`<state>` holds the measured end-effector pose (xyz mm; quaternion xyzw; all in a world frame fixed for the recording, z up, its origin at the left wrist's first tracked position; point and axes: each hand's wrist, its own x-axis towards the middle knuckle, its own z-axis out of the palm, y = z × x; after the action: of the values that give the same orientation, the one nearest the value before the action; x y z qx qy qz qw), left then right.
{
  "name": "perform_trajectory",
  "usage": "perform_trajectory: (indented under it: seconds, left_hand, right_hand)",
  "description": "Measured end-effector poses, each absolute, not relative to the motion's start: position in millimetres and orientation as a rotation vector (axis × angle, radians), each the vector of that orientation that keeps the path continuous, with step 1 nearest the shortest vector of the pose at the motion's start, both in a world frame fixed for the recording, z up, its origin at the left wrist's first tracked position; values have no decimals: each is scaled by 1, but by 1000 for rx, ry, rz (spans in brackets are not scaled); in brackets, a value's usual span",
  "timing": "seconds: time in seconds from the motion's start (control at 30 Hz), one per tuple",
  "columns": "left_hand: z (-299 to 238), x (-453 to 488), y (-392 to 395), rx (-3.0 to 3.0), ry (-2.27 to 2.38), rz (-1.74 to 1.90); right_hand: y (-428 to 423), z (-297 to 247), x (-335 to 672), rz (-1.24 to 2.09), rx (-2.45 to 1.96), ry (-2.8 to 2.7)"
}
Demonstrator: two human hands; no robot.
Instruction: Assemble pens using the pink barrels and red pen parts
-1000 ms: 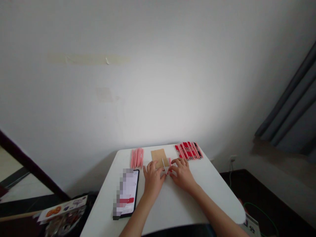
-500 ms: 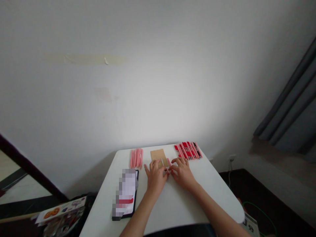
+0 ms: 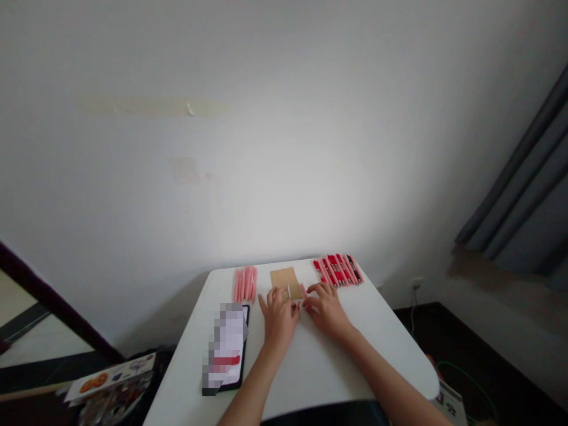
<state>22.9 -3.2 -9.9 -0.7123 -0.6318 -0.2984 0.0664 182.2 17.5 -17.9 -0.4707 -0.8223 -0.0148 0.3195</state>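
Note:
My left hand (image 3: pixel 280 316) is curled over the near edge of a brown card (image 3: pixel 284 276), its thumb and fingers drawn together. A thin white stick (image 3: pixel 289 291) shows by its fingertips; I cannot make out whether they grip it. To its right, my right hand (image 3: pixel 328 312) has bent fingers close to the left fingertips, and what it pinches is too small to name. A short pink piece (image 3: pixel 303 290) lies at its fingertips, beside the card. Several pink pen-like sticks (image 3: pixel 245 284) lie in a row at the left. Red, pink and black pens (image 3: pixel 338 271) lie side by side at the back right.
A phone (image 3: pixel 228 349) with a blurred screen lies on the white table (image 3: pixel 319 378), left of my left forearm. A wall (image 3: pixel 284 148) rises behind the table. On the floor at lower left is a printed box (image 3: pixel 113 376), and a grey curtain (image 3: pixel 519 201) hangs at right.
My two hands have drawn slightly apart at the fingertips. The white stick has shifted a little left and stands more upright. The card, pens and phone have stayed put.

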Motion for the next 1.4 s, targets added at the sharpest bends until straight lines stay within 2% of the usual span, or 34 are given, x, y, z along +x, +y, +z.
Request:
perform_trajectory:
  seconds: [0.77, 1.4]
  left_hand:
    - [-12, 7, -12, -1996, -1783, -1211]
    - [-16, 12, -11, -2088, -1835, -1236]
  right_hand:
    - [21, -22, 179, 83, -1108, -2030]
    - [18, -21, 179, 72, -1148, -1965]
